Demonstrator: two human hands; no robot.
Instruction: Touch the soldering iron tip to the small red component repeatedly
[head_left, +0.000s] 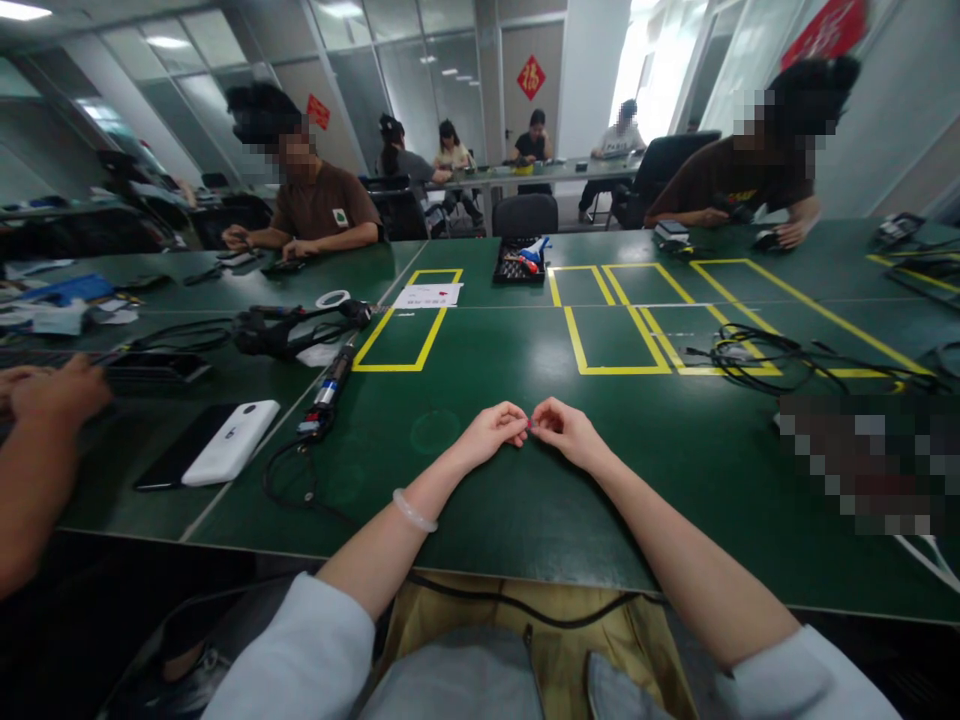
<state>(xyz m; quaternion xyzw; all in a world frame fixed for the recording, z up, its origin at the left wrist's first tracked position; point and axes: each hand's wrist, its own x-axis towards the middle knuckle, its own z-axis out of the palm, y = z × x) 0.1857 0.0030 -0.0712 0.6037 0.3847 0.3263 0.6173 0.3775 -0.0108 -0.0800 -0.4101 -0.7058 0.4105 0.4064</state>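
Observation:
My left hand (501, 428) and my right hand (561, 430) meet over the green table (480, 520), fingertips pinched and nearly touching. Between them shows a small red thing (530, 424), too tiny for me to name. Both hands appear to grip it, and the fingers hide most of it. Beyond the hands lies a sheet of white paper (427, 296) with a small red mark or piece on it.
To the left are a black handheld device (330, 385) with a cable, a white power bank (231, 442) and a neighbour's hand (64, 395). A black basket (517, 262) holds tools farther back. Coiled black cables (772, 358) lie right, near yellow tape outlines (622, 370). Several people sit around.

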